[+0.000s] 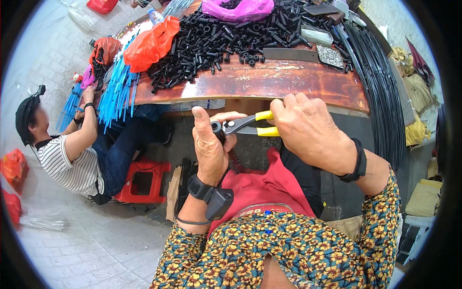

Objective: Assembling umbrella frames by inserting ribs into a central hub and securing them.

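Observation:
My left hand [210, 151] is closed around a small black tubular plastic fitting [217, 128], with the round open end showing beside the raised thumb. My right hand [308, 130] grips a pair of pliers [240, 124] by its yellow handles, which stand apart from each other. The pliers' dark metal head reaches to the fitting between my left fingers. The jaw tips are hidden there, so how they meet the fitting cannot be made out. Both hands are above my lap, just in front of the wooden table's near edge [269, 95].
A heap of black plastic fittings [207, 45] covers the table's far side. An orange bag [151, 43] and blue rods [118, 86] lie at left, long black rods [385, 96] at right. A small metal-filled tray [329, 56] stands near them. Another person [72, 149] sits at left.

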Demonstrator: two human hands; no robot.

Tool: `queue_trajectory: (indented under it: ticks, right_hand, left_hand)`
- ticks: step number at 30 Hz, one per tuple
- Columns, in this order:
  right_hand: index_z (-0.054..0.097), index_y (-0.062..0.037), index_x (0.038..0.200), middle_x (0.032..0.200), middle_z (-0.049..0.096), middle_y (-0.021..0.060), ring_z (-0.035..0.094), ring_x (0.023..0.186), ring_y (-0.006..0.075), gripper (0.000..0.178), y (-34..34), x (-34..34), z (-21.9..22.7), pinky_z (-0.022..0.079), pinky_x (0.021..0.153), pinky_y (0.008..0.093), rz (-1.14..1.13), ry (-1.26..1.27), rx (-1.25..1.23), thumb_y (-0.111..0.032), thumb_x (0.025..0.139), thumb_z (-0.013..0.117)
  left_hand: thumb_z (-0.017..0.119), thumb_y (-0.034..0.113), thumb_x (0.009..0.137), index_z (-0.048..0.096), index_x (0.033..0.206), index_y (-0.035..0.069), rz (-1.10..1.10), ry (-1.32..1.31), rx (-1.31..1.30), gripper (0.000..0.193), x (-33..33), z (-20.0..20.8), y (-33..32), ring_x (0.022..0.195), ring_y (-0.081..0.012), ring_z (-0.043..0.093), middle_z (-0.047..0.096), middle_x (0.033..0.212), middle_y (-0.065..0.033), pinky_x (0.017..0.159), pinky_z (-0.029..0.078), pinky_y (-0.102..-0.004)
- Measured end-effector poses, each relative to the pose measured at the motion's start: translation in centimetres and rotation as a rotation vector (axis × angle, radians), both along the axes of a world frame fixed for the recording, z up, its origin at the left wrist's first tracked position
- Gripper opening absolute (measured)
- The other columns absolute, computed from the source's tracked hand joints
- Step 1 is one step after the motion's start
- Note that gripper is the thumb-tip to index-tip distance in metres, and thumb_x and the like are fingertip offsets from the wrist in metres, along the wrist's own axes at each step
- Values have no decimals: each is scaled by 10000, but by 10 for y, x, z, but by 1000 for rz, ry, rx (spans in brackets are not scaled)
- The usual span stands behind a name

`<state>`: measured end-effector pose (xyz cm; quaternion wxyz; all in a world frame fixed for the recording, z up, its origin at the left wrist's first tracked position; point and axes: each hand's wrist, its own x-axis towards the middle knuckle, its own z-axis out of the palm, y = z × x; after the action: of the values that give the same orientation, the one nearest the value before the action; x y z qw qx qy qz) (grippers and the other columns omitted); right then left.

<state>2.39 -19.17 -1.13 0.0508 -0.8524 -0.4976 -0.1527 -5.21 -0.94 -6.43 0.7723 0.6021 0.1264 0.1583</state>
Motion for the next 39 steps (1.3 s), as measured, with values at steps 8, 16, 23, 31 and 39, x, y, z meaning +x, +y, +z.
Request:
queue_trajectory:
  ticks: [8, 16, 23, 31, 39]
  right_hand:
    - [575, 12, 890, 792, 617, 150, 642, 737, 273, 196, 21, 2, -30, 537, 621, 358, -72, 49, 136, -93, 745, 656]
    - [574, 3, 877, 786, 611, 149, 638, 740, 275, 183, 19, 5, -24, 531, 618, 360, -36, -9, 139, -94, 744, 652]
    - [578, -7, 861, 768, 612, 145, 639, 721, 275, 159, 16, 7, -18, 527, 621, 364, -7, 3, 100, -95, 749, 648]
    - [579, 7, 857, 769, 624, 157, 648, 725, 287, 160, 15, 4, -12, 527, 619, 375, -8, 1, 87, -93, 750, 645]
    - [597, 14, 838, 742, 617, 151, 641, 712, 266, 159, 15, -1, -1, 518, 602, 355, 34, -54, 60, -105, 750, 656]
  left_hand:
    - [254, 755, 909, 687, 887, -46, 84, -42, -127, 911, 10, 0, 10, 387, -76, 272, 346, 427, 39, 417, 229, -237]
    - [282, 756, 905, 702, 881, -46, 44, -53, -132, 906, 6, 4, 15, 395, -57, 288, 411, 478, 37, 414, 215, -223]
    - [240, 755, 911, 695, 918, -56, 41, -6, -131, 930, 5, 4, 15, 392, -83, 261, 346, 425, 28, 426, 232, -240]
    - [236, 736, 927, 714, 897, -41, -20, -30, -145, 913, 1, 3, 16, 416, -65, 329, 465, 512, 19, 419, 244, -215]
    - [218, 755, 914, 703, 896, -33, 35, -13, -28, 925, -2, 4, 12, 387, -100, 319, 416, 446, -4, 410, 259, -253]
